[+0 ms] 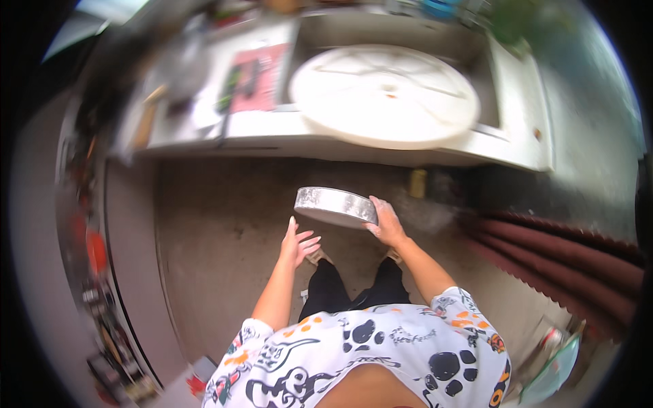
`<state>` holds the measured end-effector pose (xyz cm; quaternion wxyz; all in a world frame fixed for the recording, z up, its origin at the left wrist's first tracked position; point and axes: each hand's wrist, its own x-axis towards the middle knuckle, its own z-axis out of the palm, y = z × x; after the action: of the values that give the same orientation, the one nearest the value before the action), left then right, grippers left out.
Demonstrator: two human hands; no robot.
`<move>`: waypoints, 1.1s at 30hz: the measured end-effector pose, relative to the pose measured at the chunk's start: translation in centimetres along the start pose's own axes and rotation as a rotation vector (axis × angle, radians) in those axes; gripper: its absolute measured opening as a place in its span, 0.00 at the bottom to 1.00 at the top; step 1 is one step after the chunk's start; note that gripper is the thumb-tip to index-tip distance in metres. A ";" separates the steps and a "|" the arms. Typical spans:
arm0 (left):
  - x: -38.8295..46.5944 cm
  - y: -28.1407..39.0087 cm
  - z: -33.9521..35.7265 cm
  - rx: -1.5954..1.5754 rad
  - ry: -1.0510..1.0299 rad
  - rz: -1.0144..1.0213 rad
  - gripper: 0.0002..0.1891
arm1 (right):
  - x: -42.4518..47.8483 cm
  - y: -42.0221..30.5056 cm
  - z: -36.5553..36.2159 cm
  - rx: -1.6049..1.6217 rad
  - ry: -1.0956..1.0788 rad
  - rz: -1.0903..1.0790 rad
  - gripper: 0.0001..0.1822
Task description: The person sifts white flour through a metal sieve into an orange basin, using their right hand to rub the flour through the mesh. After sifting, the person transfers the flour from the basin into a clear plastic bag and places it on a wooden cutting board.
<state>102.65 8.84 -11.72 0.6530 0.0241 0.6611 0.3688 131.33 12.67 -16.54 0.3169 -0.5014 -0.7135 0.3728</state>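
Observation:
My right hand (388, 223) grips the right side of a shallow round metal vessel (336, 204), either a sieve or a cake pan. Whitish residue marks its silvery side wall, and there is some on my right fingers too. The vessel hangs tilted above the floor, between my body and the counter; its inside is hidden from me. Just below its left end, my left hand (298, 245) is apart from it, fingers spread and holding nothing.
A large white round lid or board (382, 97) lies across the sink (490, 86), overhanging the counter's front edge. Left of it is a pink cutting board (262, 76) with a blurred dark utensil. A dark red curtain (556, 250) hangs at right; crowded shelves (97, 250) line the left.

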 end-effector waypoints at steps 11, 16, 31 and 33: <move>-0.5 6.6 -16.8 -0.406 -0.071 0.233 0.45 | 13.4 -13.6 12.9 -0.219 -0.226 -0.792 0.36; -5.5 5.4 -22.4 -0.695 0.079 0.322 0.36 | 16.6 -21.2 18.5 -0.046 -0.303 -1.133 0.32; -5.2 15.3 -45.1 -0.816 0.400 0.963 0.34 | 33.0 -37.1 46.9 0.525 -0.927 -0.427 0.32; -5.8 17.3 -48.5 -0.826 0.475 0.966 0.34 | 33.9 -40.6 51.7 0.702 -1.011 -0.333 0.31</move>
<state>52.97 -3.71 -3.91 0.2074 -0.0165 0.5066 0.8367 59.14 25.03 -6.35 0.1401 -0.0122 -0.6788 0.7207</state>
